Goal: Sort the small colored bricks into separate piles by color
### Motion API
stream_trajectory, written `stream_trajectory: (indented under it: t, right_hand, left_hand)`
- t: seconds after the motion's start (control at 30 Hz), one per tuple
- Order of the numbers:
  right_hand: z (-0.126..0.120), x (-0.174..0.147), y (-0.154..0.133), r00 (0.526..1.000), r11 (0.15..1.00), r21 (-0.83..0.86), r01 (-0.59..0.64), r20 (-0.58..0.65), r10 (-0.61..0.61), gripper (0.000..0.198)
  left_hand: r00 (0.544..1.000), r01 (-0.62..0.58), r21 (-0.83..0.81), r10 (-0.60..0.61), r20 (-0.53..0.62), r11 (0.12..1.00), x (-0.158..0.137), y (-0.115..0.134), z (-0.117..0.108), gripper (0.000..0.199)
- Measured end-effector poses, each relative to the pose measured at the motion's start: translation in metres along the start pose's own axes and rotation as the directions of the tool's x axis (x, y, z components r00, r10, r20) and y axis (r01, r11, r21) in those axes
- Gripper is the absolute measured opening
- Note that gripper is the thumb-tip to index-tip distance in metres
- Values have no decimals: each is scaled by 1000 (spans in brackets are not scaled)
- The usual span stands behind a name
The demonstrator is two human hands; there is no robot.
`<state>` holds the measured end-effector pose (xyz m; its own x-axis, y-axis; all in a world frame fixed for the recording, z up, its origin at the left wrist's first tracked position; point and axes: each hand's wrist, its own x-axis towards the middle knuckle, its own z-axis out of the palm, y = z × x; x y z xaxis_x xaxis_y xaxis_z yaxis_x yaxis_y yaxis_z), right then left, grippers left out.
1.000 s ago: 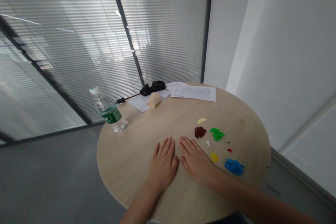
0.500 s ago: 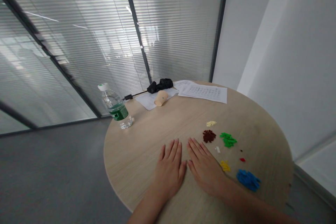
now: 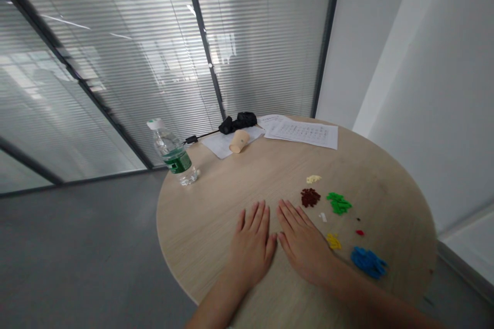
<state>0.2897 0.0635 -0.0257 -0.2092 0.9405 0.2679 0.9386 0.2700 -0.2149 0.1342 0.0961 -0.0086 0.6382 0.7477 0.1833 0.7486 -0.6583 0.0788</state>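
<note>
My left hand [image 3: 252, 247] lies flat on the round wooden table [image 3: 200, 231], palm down, holding nothing. Beside it my right hand [image 3: 303, 244] rests flat too, the two thumbs nearly touching. Small coloured pieces are sorted in piles right of my hands: dark brown [image 3: 310, 197], green [image 3: 338, 203], pale yellow [image 3: 313, 179] and blue [image 3: 368, 262]. A yellow pile [image 3: 333, 241] is close against my right wrist. Between the piles are a few white pieces [image 3: 323, 217], a red piece [image 3: 359, 233] and a tiny dark piece [image 3: 358, 219].
A clear bottle with a green label [image 3: 178, 160] stands at the table's left edge. Toward the back lie a beige cup [image 3: 239, 141] on its side, a black bundle [image 3: 244, 120] with a cord, and printed sheets [image 3: 303, 132]. Behind are glass panels with blinds [image 3: 266, 51].
The whole view has shifted slightly, so everything appears a little further right and up. Both hands stay flat in place on the table.
</note>
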Motion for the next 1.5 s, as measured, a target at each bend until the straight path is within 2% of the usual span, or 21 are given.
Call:
stream_trajectory:
  t: [0.27, 0.63, 0.8, 0.93, 1.03, 1.13, 1.2, 1.33, 1.5]
  right_hand:
    - [-3, 1, -2, 1000, 1000, -2, -12, 16, 12, 52]
    - [-2, 2, 0, 1000, 999, -43, 3, 29, -2, 52]
    - [-15, 1, -5, 989, 991, -107, 76, -116, -89, 52]
    - [-38, -29, -3, 966, 980, -183, 80, -230, -122, 60]
    - [-47, -67, 15, 949, 979, -206, -3, -308, -62, 73]
    - [-42, -99, 40, 944, 973, -208, -101, -329, 28, 85]
    - [-36, -107, 57, 943, 968, -196, -156, -320, 87, 93]
    - [-27, -95, 90, 965, 974, -174, -144, -245, 98, 102]
    - [-25, -58, 130, 989, 992, -122, 21, -142, -38, 104]
  left_hand:
    - [1000, -4, 10, 4, -19, 1000, 0, -1, 1, 55]
    - [1000, 3, 25, -4, 17, 1000, 1, 1, -3, 55]
    - [999, 34, -35, -34, 11, 999, 3, -2, -4, 54]
    - [997, 27, -111, -35, -67, 993, -3, -3, -5, 55]
    - [992, -60, -175, 38, -123, 983, -7, 0, -6, 66]
    - [977, -202, -221, 182, -109, 954, 2, 10, -3, 91]
    - [953, -304, -235, 290, -92, 923, 18, 19, 3, 110]
    - [914, -405, -262, 398, -81, 876, 61, 36, 17, 126]
    - [899, -427, -304, 435, -45, 851, 104, 45, 24, 136]
